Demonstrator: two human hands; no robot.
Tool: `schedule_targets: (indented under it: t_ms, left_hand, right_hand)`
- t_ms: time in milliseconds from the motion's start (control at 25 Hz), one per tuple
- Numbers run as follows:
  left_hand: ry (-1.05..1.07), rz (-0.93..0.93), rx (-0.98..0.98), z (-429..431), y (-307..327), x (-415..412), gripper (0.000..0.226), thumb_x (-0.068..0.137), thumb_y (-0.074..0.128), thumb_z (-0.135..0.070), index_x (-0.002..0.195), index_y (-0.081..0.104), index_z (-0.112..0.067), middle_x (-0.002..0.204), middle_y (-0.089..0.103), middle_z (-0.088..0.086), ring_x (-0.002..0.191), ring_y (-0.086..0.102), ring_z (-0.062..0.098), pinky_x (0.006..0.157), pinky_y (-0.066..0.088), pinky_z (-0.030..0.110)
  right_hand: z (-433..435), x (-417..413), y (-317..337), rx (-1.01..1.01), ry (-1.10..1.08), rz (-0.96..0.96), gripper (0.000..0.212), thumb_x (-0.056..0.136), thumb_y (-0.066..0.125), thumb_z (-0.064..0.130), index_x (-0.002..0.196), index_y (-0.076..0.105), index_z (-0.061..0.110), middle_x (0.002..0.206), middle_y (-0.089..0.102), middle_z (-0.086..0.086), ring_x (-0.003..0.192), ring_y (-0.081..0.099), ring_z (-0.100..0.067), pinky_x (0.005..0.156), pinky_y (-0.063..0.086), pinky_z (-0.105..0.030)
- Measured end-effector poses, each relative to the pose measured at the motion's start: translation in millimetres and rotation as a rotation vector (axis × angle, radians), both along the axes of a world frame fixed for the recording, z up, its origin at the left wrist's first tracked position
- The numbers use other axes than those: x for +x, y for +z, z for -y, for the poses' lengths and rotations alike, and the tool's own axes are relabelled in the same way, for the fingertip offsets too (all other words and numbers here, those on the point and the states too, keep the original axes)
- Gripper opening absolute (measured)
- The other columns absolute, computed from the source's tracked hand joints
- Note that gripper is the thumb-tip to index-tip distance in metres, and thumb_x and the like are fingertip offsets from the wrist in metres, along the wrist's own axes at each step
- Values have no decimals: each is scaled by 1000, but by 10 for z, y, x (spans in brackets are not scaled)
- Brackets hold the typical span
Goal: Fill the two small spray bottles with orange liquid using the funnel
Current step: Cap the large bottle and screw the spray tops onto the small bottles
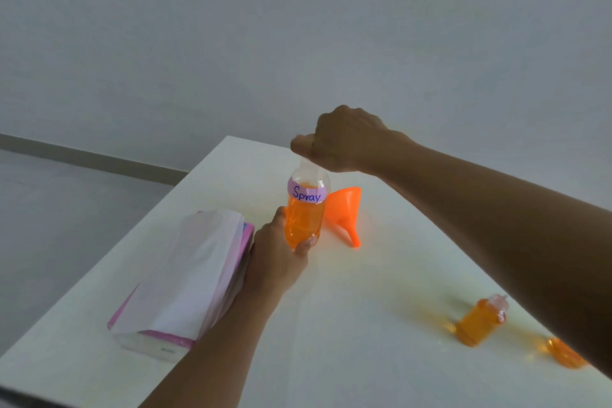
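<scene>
A clear bottle (305, 209) holding orange liquid, with a purple label reading "Spray", stands upright on the white table (381, 275). My left hand (276, 258) grips its lower part. My right hand (341, 141) is curled over its top, hiding the cap. The orange funnel (344, 210) lies on its side just right of the bottle. Two small spray bottles filled with orange liquid stand at the front right: one (480, 321) is in full view, the other (563, 353) is partly hidden by my right forearm.
A pack of white tissues in pink wrapping (185, 275) lies left of my left arm. The table's left edge runs diagonally, with grey floor beyond. A plain wall stands behind the table's far corner.
</scene>
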State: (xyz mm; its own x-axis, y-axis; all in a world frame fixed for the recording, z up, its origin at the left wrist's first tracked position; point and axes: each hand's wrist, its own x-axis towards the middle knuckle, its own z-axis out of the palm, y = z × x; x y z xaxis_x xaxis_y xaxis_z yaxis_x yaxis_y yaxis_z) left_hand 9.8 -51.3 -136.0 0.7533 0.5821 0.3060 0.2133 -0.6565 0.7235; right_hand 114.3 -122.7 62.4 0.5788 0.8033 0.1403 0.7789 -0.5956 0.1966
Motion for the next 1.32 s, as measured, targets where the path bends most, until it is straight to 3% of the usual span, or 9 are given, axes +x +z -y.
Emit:
schedule_targets:
  t_ms: [160, 240, 360, 560, 760, 920, 1000, 1160, 1320]
  left_hand:
    - [17, -47, 1, -3, -27, 24, 69, 81, 63, -63, 135, 44, -24, 126, 64, -2, 112, 63, 21, 97, 49, 33]
    - [19, -61, -1, -13, -32, 36, 72, 81, 63, -63, 137, 43, -24, 129, 63, -2, 114, 63, 21, 98, 48, 33]
    - [11, -72, -10, -32, -71, 56, 74, 80, 63, -64, 138, 44, -23, 129, 62, -1, 115, 62, 22, 100, 49, 35]
    - [-4, -74, 8, -30, -92, 71, 73, 78, 64, -65, 135, 46, -23, 125, 65, -1, 110, 64, 22, 96, 52, 38]
    - [-22, -105, -10, 15, -36, 25, 73, 77, 65, -66, 132, 49, -20, 120, 67, 1, 106, 65, 23, 87, 51, 31]
    - [34, -110, -175, 166, 119, -192, 95, 72, 82, -46, 148, 33, -16, 144, 52, 6, 130, 52, 27, 100, 43, 35]
    - [47, -18, -212, 335, 133, -411, 86, 74, 83, -35, 144, 37, -16, 144, 51, 5, 130, 51, 24, 102, 43, 35]
    - [-96, 45, -118, 773, 125, -688, 42, 89, 69, -27, 128, 54, -25, 132, 57, -6, 121, 52, 14, 99, 41, 26]
    - [-340, 45, -154, 1303, 241, -533, 40, 89, 66, -15, 127, 56, -24, 127, 60, -8, 117, 55, 11, 96, 41, 20]
  right_hand:
    - [110, 118, 55, -9, 250, 210, 68, 99, 26, 66, 62, 48, 12, 53, 44, 0, 52, 40, -19, 59, 39, -30]
    - [106, 136, 20, 51, 275, 177, 65, 100, 30, 59, 57, 43, 11, 50, 39, -1, 51, 36, -19, 57, 33, -28]
    - [18, 32, -84, 136, 121, 148, 57, 98, 31, 52, 57, 33, 13, 52, 27, 1, 52, 26, -16, 58, 32, -30]
    - [24, -115, -149, 152, -100, 241, 62, 99, 23, 58, 56, 31, 15, 52, 29, 4, 51, 29, -15, 65, 30, -32]
    - [442, -270, -57, 305, -216, -36, 79, 94, 15, 78, 55, 39, 13, 55, 45, -1, 51, 46, -18, 54, 30, -27]
    - [1205, -499, -33, 443, -264, -23, 51, 98, 47, 55, 66, 50, 15, 68, 59, -1, 68, 57, -28, 59, 35, -30]
    - [1626, -679, -99, 502, -295, -61, 38, 92, 58, 49, 70, 56, 19, 64, 58, 4, 69, 57, -23, 58, 34, -29]
    - [2312, -1025, -405, 762, -372, -198, 30, 85, 68, 42, 66, 54, 23, 48, 45, 7, 53, 46, -14, 54, 36, -31]
    - [2840, -1244, -1009, 869, -574, -310, 20, 85, 70, 34, 74, 57, 23, 47, 49, 6, 47, 47, -10, 50, 34, -27]
